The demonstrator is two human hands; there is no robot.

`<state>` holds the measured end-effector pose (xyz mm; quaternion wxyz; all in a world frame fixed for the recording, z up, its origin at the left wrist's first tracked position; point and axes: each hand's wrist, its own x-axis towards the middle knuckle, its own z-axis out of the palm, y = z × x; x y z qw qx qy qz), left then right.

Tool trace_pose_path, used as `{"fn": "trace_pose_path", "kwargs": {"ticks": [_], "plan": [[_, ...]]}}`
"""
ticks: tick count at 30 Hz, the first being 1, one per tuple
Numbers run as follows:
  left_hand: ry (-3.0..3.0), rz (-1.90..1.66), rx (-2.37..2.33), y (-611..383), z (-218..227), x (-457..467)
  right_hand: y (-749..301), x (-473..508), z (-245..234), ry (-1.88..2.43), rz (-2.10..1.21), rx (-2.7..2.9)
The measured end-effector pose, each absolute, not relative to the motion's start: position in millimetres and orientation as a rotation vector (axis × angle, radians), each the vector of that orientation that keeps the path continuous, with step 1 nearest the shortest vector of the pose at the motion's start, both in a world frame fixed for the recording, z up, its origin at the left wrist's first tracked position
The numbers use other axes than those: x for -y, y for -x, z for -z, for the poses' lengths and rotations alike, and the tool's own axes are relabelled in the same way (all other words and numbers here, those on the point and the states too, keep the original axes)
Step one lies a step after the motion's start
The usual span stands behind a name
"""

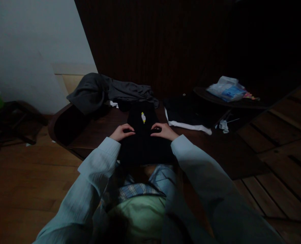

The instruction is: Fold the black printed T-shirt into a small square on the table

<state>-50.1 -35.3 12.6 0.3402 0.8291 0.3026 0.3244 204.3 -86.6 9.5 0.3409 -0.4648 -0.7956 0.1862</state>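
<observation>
A black garment (142, 135) with a small white and yellow emblem lies lengthways on a dark low table (94, 135) in front of me. My left hand (121, 132) rests on the garment's left edge, fingers curled onto the cloth. My right hand (163, 131) rests on its right edge, fingers bent inward against the fabric. Both hands press or pinch the garment at about its middle. The dim light hides whether the fingers go under the cloth.
A crumpled grey garment (102, 89) lies at the table's back left. A folded stack of black and white clothes (188, 117) sits to the right. Behind it, a plastic bag (226, 88) rests on a dark round tray. Wooden floor surrounds the table.
</observation>
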Motion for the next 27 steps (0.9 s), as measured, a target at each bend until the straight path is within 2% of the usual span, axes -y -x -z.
{"fn": "trace_pose_path", "kwargs": {"ticks": [8, 14, 22, 27], "plan": [[-1.97, -0.843, -0.951, 48.4, -12.0, 39.1, -205.8, 86.9, -14.1, 1.122, -0.509, 2.132], [-1.921, -0.936, -1.014, 47.2, -13.8, 38.8, -207.5, 87.3, -16.7, 1.241, -0.676, 1.959], [-1.959, -0.845, -1.037, 46.5, -11.3, 37.9, -209.5, 84.1, -14.4, 1.244, -0.909, 1.834], [-2.016, -0.823, -0.952, 47.1, -16.5, 41.6, -212.8, 80.0, -10.1, 1.317, -0.849, 1.835]]}}
